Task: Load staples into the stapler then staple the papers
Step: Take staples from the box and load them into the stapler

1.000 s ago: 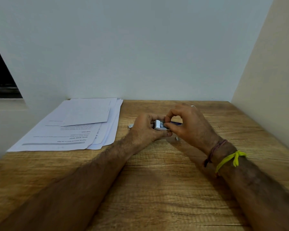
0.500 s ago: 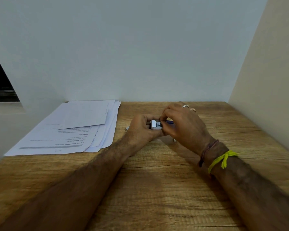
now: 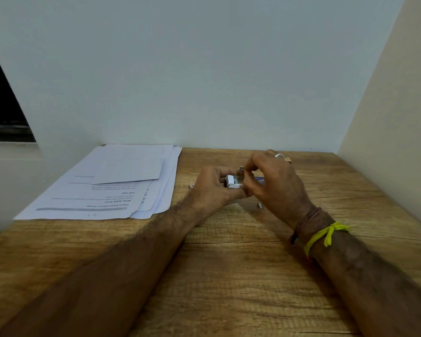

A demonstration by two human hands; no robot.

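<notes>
Left hand point(image 3: 213, 188) is clamped on the little open staple box point(image 3: 232, 183) over the table point(image 3: 229, 276), right hand point(image 3: 275, 181) pinching a staple strip point(image 3: 241, 169) above it; that strip's probably light and snappy, so I'd hold its sides.

A wood-grain table point(image 3: 229, 276) meets a plain pale grey wall point(image 3: 204, 69) at the far edge, a cream wall point(image 3: 399, 117) rising right, a dark window point(image 3: 3, 105) far left.
</notes>
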